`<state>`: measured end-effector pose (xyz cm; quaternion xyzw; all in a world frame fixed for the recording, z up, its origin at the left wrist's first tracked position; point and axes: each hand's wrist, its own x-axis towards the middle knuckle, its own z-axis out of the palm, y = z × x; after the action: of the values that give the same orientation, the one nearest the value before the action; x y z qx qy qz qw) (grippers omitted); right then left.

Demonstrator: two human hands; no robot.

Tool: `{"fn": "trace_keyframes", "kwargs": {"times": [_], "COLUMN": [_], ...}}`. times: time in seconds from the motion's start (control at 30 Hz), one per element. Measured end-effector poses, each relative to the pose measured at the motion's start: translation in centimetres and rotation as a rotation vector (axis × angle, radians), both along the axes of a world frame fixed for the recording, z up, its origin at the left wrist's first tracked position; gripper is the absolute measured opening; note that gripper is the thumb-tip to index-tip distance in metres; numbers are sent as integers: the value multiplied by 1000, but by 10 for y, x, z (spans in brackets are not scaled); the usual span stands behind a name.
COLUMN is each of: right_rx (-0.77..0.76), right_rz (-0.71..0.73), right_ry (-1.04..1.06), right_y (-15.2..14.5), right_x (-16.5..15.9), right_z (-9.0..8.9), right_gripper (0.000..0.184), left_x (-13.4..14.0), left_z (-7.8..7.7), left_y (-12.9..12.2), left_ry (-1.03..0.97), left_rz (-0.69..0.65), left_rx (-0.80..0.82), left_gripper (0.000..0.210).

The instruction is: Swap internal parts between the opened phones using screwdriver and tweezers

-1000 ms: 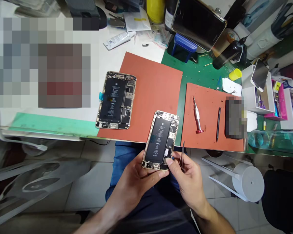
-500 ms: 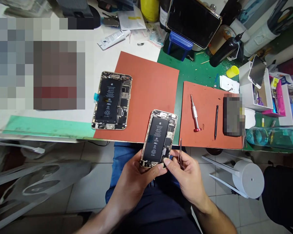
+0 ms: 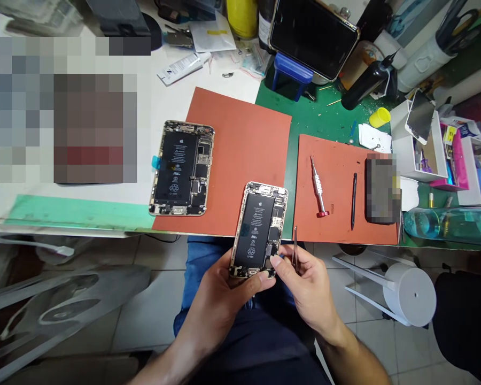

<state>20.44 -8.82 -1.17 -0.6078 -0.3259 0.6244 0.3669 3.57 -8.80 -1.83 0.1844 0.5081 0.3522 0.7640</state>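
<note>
Left hand [image 3: 232,291] closed round the bottom end of the opened phone [image 3: 260,230] – thumb over the near edge, fingers mostly out of sight under it. Right hand [image 3: 307,275] half curled: thumb tip on the phone's lower right corner, tweezers [image 3: 295,246] gripped among its fingers, points up and away from the person. Can't really tell whether the right index presses the phone's side or just sits behind it – too small and covered.

Phone is battery side up, tilted a bit, over the lap at the tabletop [image 3: 173,101] edge; its top end overlaps the mat [image 3: 240,144] in view. Second phone [image 3: 180,166], also opened, lies partly on that mat's left side, blue tab [image 3: 156,162] at its left edge. Screwdriver [image 3: 318,187] and black stick [image 3: 353,200] lie on the right mat [image 3: 308,216].
</note>
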Motion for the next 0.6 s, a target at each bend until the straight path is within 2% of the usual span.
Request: {"fn": "trace_keyframes", "kwargs": {"times": [0.13, 0.3, 0.43, 0.53, 0.6], "right_rx": [10, 41, 114, 129, 131], "right_rz": [-15, -23, -5, -12, -9], "right_ry": [15, 14, -21, -22, -28], "right_y": [-2, 3, 14, 24, 30], "right_x": [-3, -6, -10, -15, -18], "right_z": [-1, 1, 5, 10, 15], "right_gripper": [32, 35, 36, 36, 33], "left_x": [-2, -6, -4, -2, -4], "left_z": [5, 5, 0, 4, 8], "left_y": [2, 5, 6, 9, 14], "left_ry": [2, 54, 111, 197, 221], "left_rz": [-28, -89, 40, 132, 144], "left_rx": [-33, -39, -81, -84, -81], "left_gripper": [47, 62, 75, 84, 87]}}
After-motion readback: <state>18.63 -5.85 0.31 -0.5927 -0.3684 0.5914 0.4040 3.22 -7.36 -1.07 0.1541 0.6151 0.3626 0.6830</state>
